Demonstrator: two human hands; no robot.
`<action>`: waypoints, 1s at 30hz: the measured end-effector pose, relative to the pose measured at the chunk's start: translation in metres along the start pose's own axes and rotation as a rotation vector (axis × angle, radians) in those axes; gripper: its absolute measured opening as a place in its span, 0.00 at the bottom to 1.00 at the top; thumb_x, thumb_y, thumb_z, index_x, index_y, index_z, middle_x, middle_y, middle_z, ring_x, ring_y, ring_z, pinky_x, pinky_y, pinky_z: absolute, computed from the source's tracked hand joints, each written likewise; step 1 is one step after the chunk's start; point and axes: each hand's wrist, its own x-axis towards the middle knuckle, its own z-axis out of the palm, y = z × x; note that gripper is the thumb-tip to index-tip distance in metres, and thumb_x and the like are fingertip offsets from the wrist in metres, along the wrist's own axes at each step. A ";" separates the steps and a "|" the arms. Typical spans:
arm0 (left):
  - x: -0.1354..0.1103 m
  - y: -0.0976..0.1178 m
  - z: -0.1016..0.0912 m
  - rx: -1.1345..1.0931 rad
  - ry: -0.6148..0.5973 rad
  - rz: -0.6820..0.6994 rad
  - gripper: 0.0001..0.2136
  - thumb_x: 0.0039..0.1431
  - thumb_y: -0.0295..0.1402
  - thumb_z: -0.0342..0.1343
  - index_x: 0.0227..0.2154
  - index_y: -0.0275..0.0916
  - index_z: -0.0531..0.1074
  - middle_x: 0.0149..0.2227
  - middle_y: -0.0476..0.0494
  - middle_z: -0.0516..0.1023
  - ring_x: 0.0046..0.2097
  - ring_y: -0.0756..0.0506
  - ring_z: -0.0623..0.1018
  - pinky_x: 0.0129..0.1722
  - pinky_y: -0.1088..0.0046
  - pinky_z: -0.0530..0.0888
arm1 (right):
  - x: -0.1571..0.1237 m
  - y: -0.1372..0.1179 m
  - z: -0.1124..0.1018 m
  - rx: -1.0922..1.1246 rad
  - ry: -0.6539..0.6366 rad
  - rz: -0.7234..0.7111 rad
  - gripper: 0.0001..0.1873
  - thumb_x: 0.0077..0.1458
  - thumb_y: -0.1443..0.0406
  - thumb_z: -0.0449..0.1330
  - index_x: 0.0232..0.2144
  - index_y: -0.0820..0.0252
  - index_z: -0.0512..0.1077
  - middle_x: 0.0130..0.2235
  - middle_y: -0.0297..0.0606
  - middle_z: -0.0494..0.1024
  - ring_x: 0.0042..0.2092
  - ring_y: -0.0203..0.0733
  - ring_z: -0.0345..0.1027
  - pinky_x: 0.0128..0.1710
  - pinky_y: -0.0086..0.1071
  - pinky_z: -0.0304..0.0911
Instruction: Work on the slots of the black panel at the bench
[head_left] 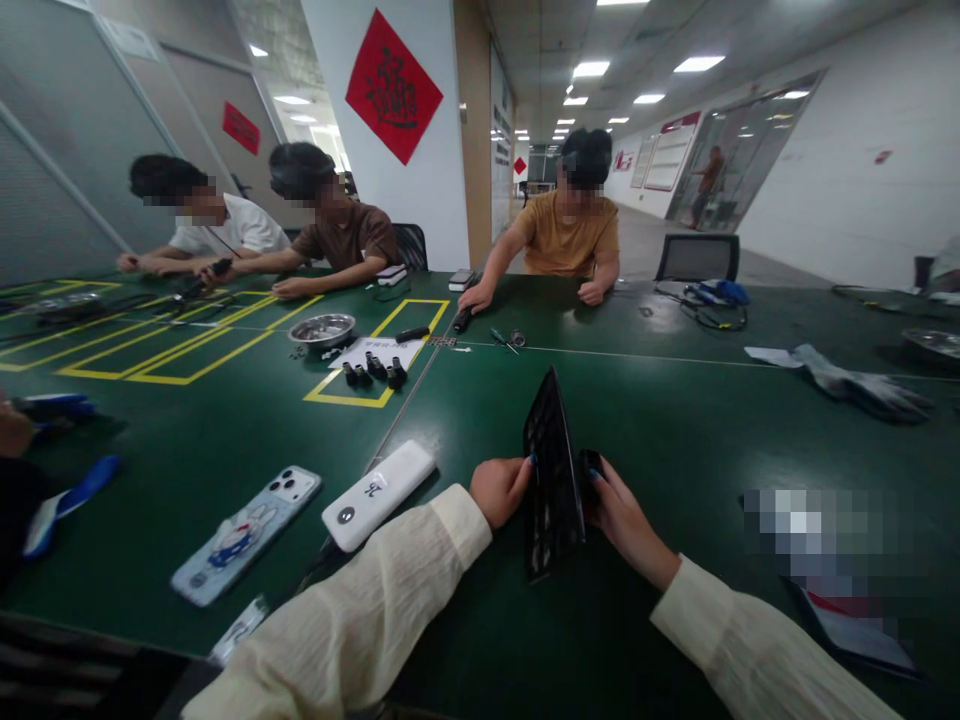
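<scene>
Cream sleeves (390, 600) reach in over the near edge of the green bench (675, 400). Between them a black perforated panel (553, 478) stands on its edge, tilted, close to that near edge. Left hand (501, 488) pinches the panel's left face, fingers curled tight against it. Right hand (622, 520) grips the right side, fingertips (596, 478) pressed to the panel. Left of the hands, a white power bank (379, 494) and a phone (247, 533) lie flat.

Green table (675, 420): phone (247, 533) and white power bank (379, 493) at 8 o'clock; steel bowl (322, 328) at 11; grey gloves (855, 385) at 2.
</scene>
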 end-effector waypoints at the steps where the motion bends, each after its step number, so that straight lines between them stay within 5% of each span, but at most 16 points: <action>1: 0.000 0.000 0.000 -0.001 0.007 0.009 0.26 0.62 0.41 0.28 0.22 0.37 0.67 0.21 0.46 0.69 0.24 0.50 0.67 0.24 0.74 0.57 | -0.002 0.002 0.002 0.024 -0.005 0.012 0.30 0.50 0.51 0.55 0.54 0.50 0.56 0.28 0.33 0.70 0.25 0.36 0.63 0.22 0.28 0.56; 10: -0.003 -0.003 0.003 0.017 0.068 0.049 0.20 0.62 0.39 0.31 0.23 0.38 0.64 0.23 0.47 0.70 0.26 0.49 0.70 0.26 0.75 0.58 | -0.009 0.010 0.010 0.101 -0.002 0.001 0.26 0.51 0.53 0.55 0.52 0.50 0.56 0.26 0.30 0.69 0.23 0.32 0.60 0.22 0.28 0.55; 21: -0.003 -0.003 -0.002 -0.041 -0.019 0.032 0.27 0.62 0.44 0.26 0.20 0.37 0.65 0.20 0.49 0.67 0.23 0.51 0.65 0.25 0.75 0.58 | -0.007 0.018 0.004 0.150 0.013 0.119 0.33 0.49 0.50 0.56 0.56 0.43 0.50 0.31 0.34 0.73 0.27 0.40 0.67 0.23 0.31 0.58; 30: -0.005 -0.005 -0.001 0.024 -0.005 0.076 0.23 0.61 0.40 0.30 0.20 0.38 0.65 0.21 0.47 0.68 0.25 0.50 0.68 0.25 0.74 0.56 | -0.007 0.008 0.014 0.172 0.082 0.155 0.45 0.41 0.47 0.60 0.57 0.48 0.45 0.24 0.29 0.71 0.22 0.36 0.63 0.20 0.27 0.53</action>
